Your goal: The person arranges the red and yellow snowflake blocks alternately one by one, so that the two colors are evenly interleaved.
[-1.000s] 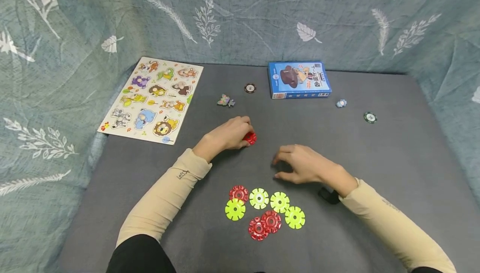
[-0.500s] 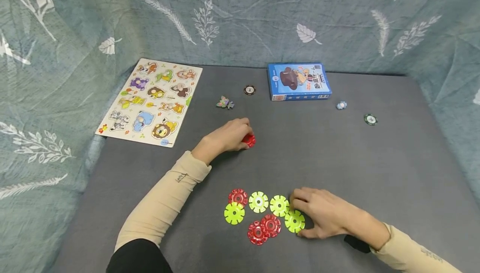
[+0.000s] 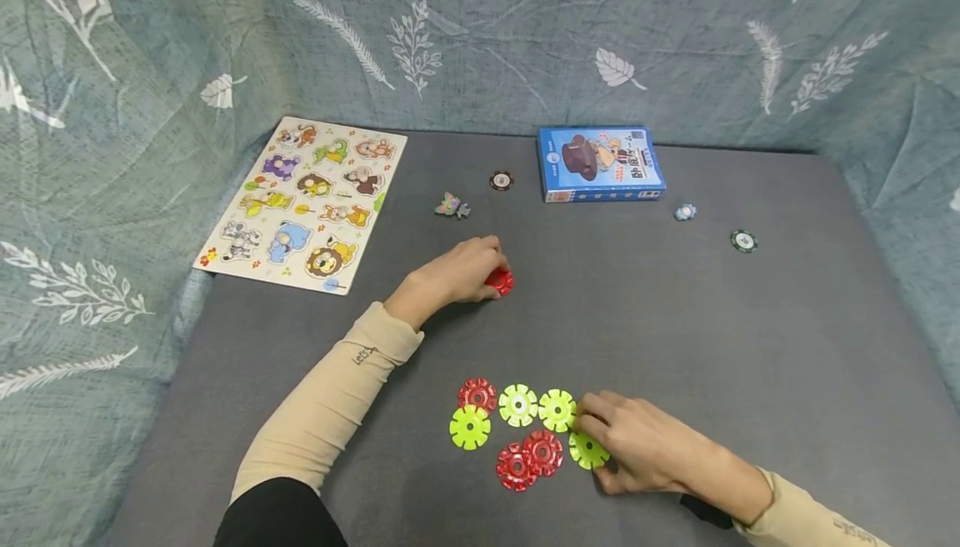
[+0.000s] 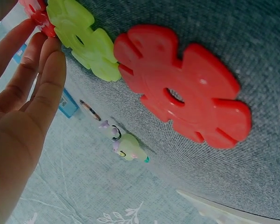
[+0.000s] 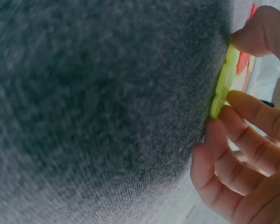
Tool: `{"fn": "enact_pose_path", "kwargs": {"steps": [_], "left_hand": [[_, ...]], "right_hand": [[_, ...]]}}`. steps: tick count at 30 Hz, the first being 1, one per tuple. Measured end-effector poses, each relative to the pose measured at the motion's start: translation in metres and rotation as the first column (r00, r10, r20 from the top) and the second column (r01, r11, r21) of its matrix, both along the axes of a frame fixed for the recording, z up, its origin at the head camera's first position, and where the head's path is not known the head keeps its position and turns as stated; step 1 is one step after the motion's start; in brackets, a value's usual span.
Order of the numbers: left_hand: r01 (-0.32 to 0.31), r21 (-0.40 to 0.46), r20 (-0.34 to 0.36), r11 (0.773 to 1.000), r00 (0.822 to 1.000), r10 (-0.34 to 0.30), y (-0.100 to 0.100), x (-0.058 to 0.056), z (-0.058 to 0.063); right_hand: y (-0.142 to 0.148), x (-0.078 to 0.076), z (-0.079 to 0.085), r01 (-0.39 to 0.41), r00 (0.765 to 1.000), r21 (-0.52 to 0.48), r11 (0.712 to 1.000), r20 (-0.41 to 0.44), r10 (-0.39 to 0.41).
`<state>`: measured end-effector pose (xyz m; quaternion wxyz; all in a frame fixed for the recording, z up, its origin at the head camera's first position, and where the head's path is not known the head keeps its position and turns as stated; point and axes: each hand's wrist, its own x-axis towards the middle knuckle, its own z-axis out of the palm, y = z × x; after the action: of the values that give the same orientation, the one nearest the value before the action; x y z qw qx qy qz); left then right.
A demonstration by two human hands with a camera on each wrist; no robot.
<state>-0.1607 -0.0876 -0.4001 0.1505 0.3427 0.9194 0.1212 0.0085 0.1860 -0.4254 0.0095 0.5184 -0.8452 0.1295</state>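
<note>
Flower-shaped plastic discs, red and yellow-green, lie on the grey cloth. My left hand [image 3: 459,272] pinches the edge of a red notched disc [image 3: 501,282]. In the left wrist view, that disc touches a yellow-green disc [image 4: 84,41], which meets another red disc [image 4: 177,88]; the hand hides these two in the head view. My right hand [image 3: 641,445] holds a yellow-green notched disc [image 3: 588,451] by its edge, thumb on one side and fingers on the other. Beside it lie a yellow-green disc [image 3: 557,410] and a red disc [image 3: 542,453].
An animal puzzle board [image 3: 300,205] lies at the back left. Behind the hands are a blue box [image 3: 600,163], a small butterfly-like figure [image 3: 452,206], a dark poker chip [image 3: 502,180], a small blue figure [image 3: 686,212] and a green-edged chip [image 3: 744,240].
My right hand has come down toward the near discs and taken hold of the rightmost yellow-green one. My left hand stays at its red disc.
</note>
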Motion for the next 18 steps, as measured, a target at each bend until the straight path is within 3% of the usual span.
{"fn": "enact_pose_path", "kwargs": {"steps": [11,15,18], "left_hand": [[-0.004,0.004,0.001,1.000,1.000,0.004,0.000,0.000,-0.001],[-0.005,-0.003,0.004,1.000,1.000,0.005,0.000,0.000,-0.001],[-0.012,-0.007,0.003,1.000,1.000,0.012,0.000,0.000,0.000]], "right_hand": [[0.012,-0.008,0.008,0.047,0.999,-0.030,0.998,0.013,-0.047],[0.018,-0.029,0.011,0.119,0.993,-0.047,0.992,0.019,-0.118],[0.017,-0.055,0.015,0.188,0.981,-0.048,0.981,0.059,-0.186]]}}
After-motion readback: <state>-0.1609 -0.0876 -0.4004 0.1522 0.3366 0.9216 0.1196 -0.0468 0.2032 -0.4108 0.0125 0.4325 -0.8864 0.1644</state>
